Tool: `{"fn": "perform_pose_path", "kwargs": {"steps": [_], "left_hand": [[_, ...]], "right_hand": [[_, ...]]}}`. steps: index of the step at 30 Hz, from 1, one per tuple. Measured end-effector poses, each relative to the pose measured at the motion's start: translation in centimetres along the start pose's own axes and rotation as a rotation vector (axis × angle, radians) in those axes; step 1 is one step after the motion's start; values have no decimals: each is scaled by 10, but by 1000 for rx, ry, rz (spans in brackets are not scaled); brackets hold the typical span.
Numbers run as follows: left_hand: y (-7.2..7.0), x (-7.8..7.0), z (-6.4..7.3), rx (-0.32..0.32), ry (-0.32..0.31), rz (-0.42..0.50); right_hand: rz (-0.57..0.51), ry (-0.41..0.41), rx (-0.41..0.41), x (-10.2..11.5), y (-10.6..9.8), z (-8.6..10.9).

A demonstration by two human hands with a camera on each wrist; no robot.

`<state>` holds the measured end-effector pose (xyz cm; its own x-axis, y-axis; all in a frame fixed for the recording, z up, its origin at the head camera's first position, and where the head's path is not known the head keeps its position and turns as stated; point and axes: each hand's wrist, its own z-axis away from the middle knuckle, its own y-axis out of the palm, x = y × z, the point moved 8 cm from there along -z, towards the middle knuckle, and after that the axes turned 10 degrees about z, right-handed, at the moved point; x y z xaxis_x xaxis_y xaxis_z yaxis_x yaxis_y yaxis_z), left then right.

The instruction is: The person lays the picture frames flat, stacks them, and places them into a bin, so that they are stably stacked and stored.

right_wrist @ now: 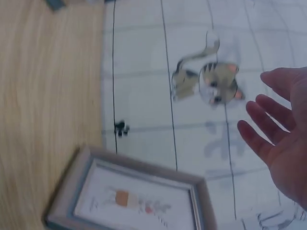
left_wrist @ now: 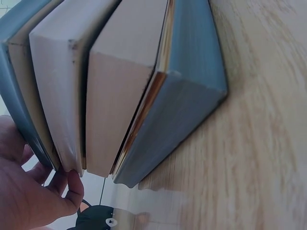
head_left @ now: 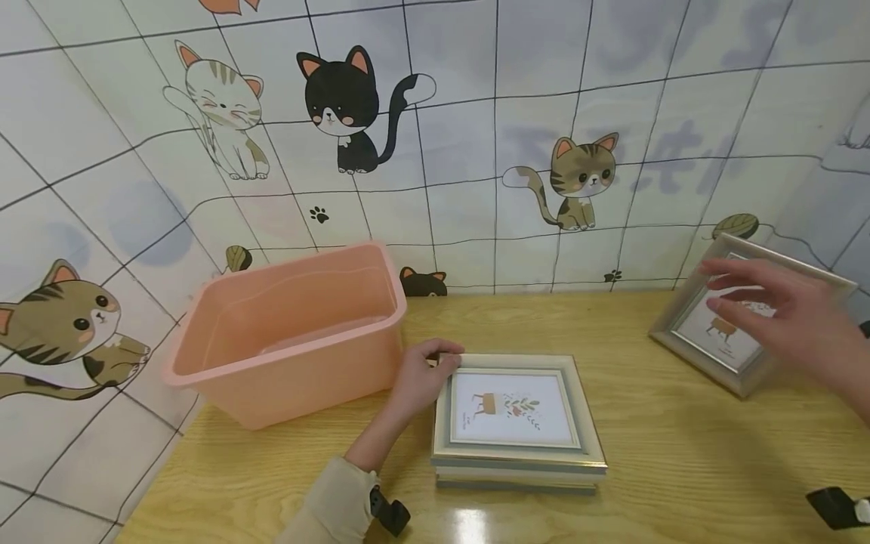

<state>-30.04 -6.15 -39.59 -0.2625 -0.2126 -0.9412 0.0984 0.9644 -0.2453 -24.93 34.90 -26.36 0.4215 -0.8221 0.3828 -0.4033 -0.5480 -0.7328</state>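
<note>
My left hand (head_left: 421, 374) is at the far left corner of a stack of picture frames. Its curled fingers grip the edge of the top picture frame (head_left: 513, 408), which shows a small plant print. In the left wrist view, the fingers of this hand (left_wrist: 36, 191) bend around the corner of the stack, made of blue, white and beige frames (left_wrist: 120, 86). A separate silver-toned picture frame (head_left: 703, 329) leans against the wall at the right. In front of it hovers my right hand (head_left: 788, 317), fingers spread and holding nothing. The right wrist view shows a gap between hand and frame (right_wrist: 136, 199).
A pink plastic bin (head_left: 299, 370) stands on the wooden table (head_left: 646, 468), left of the stack. Behind is a tiled wall covering (head_left: 462, 151) printed with cartoon cats. Another such wall closes off the left side.
</note>
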Motion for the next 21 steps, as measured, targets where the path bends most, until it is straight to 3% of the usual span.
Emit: {"fn": "perform_pose_path", "kwargs": {"steps": [5,8,21], "left_hand": [[1,0,-1,1,-5,1],[2,1,-1,1,-15,4],[-1,0,0,-4,-17,-11]], "right_hand": [[142,188,21,-45,-12,-22],[155,266,38,-64,-15,-31],[88,330,-72,-108,-31,-45]]}}
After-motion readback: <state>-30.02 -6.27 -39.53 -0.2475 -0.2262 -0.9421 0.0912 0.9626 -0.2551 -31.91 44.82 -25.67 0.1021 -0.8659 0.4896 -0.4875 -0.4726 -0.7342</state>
